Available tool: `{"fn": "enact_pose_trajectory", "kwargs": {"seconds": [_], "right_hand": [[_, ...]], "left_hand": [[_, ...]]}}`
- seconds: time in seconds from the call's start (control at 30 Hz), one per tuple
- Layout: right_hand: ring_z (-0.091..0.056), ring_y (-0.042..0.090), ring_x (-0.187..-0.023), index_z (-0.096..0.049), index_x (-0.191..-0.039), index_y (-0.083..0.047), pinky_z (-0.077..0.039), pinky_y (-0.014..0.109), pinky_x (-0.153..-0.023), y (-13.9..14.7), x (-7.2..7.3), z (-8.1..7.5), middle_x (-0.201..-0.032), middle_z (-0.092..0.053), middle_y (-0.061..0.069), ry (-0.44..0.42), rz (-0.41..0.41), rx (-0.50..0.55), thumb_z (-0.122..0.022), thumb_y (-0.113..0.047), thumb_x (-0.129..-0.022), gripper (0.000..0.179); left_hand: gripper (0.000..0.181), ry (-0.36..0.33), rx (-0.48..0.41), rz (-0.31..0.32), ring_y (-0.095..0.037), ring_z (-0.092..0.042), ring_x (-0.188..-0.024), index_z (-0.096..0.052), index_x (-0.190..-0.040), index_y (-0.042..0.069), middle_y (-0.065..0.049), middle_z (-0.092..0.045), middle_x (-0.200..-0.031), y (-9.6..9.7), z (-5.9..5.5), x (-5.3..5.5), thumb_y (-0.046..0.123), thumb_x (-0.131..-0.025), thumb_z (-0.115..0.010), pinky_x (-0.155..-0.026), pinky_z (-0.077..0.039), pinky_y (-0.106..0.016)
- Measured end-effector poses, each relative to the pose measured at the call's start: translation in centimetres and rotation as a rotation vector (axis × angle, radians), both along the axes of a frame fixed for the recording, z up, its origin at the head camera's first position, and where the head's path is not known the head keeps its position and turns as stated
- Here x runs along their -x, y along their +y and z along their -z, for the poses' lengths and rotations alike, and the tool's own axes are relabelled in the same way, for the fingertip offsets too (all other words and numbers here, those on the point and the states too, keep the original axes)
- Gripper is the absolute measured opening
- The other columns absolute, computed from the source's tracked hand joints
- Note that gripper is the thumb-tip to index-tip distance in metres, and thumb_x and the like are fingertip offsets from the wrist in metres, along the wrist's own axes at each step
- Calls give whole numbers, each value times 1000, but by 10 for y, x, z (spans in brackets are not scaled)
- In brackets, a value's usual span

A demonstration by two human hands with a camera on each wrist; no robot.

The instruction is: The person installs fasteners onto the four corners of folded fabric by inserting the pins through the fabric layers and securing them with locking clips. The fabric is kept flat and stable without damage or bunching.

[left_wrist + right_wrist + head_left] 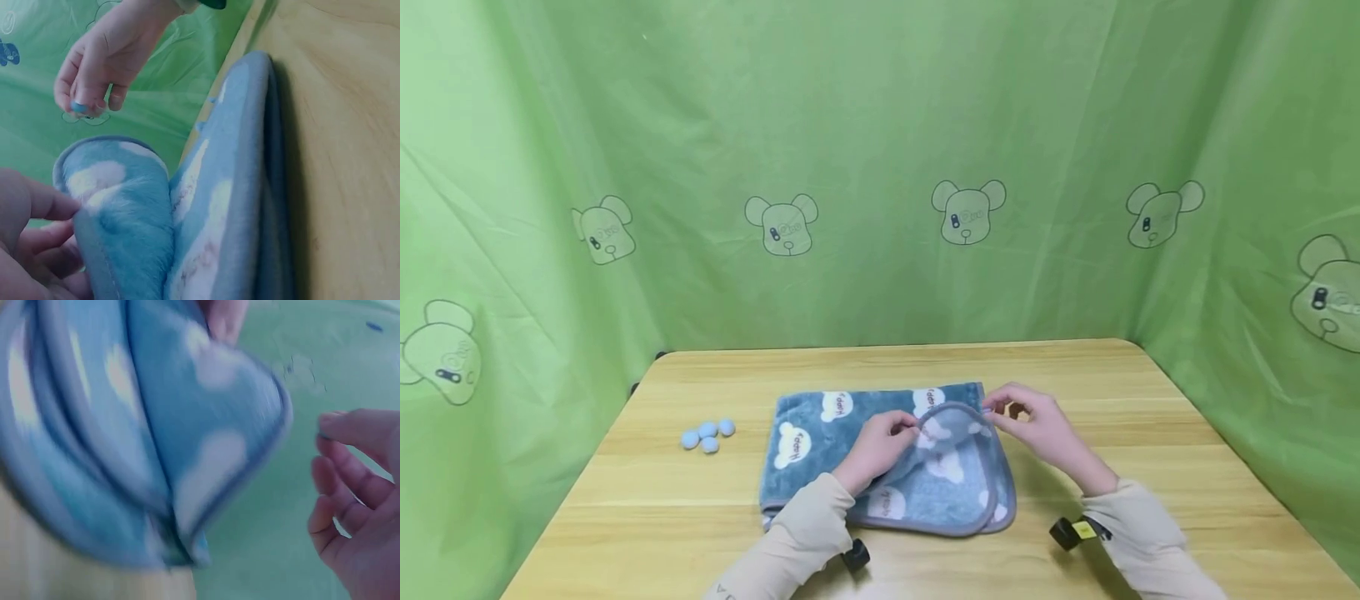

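A folded teal fleece blanket [823, 450] with white bear-shaped patches and a grey bound edge lies on the table. My left hand [880, 447] pinches the edge of its top layer, lifting a rounded corner flap [119, 181] that stands curled up off the layers beneath. Just right of this flap, my right hand [1037, 421] is raised beside the blanket. Between its thumb and fingertip it pinches a small light-blue ball [79, 107], mostly covered by the fingers. In the right wrist view that hand [365, 487] is apart from the flap, its other fingers loosely bent.
Several small light-blue balls [708, 431] sit in a cluster on the wooden table [647, 500], left of the blanket. Green curtains [880, 283] printed with bear heads surround the table at the back and sides. Each wrist bears a black camera [1064, 533].
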State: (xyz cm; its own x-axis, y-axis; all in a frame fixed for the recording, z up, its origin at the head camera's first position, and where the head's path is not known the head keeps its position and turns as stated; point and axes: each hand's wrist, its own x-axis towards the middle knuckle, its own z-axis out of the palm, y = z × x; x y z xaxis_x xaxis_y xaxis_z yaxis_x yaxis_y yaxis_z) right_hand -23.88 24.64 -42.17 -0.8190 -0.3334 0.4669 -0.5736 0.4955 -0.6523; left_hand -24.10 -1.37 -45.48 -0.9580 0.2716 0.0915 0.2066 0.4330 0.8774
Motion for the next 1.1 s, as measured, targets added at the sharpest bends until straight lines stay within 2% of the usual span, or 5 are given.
{"fn": "enact_pose_trajectory", "kwargs": {"seconds": [0.13, 0.27, 0.43, 0.77, 1.1], "right_hand": [[-58, 3, -74, -70, -98, -8, -52, 24, -64, -21, -8, 5, -86, -68, 9, -43, -67, 70, -71, -5, -85, 14], [-58, 1, -74, -69, -98, -7, -52, 23, -64, -37, -11, 13, -86, -69, 10, -38, -122, 42, -72, -1, -83, 16], [-57, 2, -74, -70, -97, -7, -52, 23, -63, -50, -9, 20, -86, -69, 8, -11, -110, 8, -73, 1, -81, 18], [-56, 0, -72, -71, -94, -14, -51, 21, -63, -58, -6, 22, -84, -70, -2, -51, -42, -11, -76, -7, -81, 15], [-53, -2, -67, -70, -91, -14, -48, 20, -58, -67, -3, 24, -82, -68, -3, 52, 14, -6, -77, -6, -80, 15]], "left_hand": [[19, -6, -28, -76, -9, -56, -79, -72, -105, 7, -4, -70, -91, -3, -3, 1, 16, -93, -60, -73, -47, -26], [19, 10, -59, -126, -9, -56, -76, -72, -103, 6, -4, -70, -87, -4, -7, 2, 15, -91, -61, -71, -47, -25], [17, 30, -98, -156, -8, -56, -76, -72, -99, 7, -4, -69, -85, -2, -9, 2, 15, -89, -62, -72, -47, -24], [23, 71, -101, -98, -7, -50, -70, -70, -103, 7, 0, -62, -78, 3, -9, -3, 8, -84, -57, -65, -42, -20], [24, 77, -80, -23, -7, -47, -65, -68, -107, 13, 1, -57, -75, 4, -9, -5, 7, -90, -53, -59, -40, -20]]}}
